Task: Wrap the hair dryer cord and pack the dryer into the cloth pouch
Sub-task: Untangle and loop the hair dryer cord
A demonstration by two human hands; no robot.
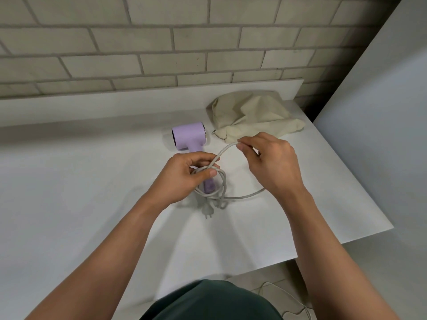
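A lilac hair dryer [188,135] lies on the white table [80,181], barrel toward the wall, handle pointing at me. Its grey cord [225,150] is coiled in loops around the handle's lower end. My left hand [184,176] grips the coiled loops against the handle. My right hand [268,162] pinches a free stretch of the cord and holds it up to the right of the dryer. The rest of that stretch curves on the table under my right wrist. The plug [208,211] hangs below the coil. A crumpled beige cloth pouch [251,114] lies behind my right hand.
A brick wall [161,54] with a low white ledge runs along the table's far side. A pale panel [381,112] stands to the right. The table's right edge [360,181] slants toward me; a thin white cable [288,296] lies on the floor below.
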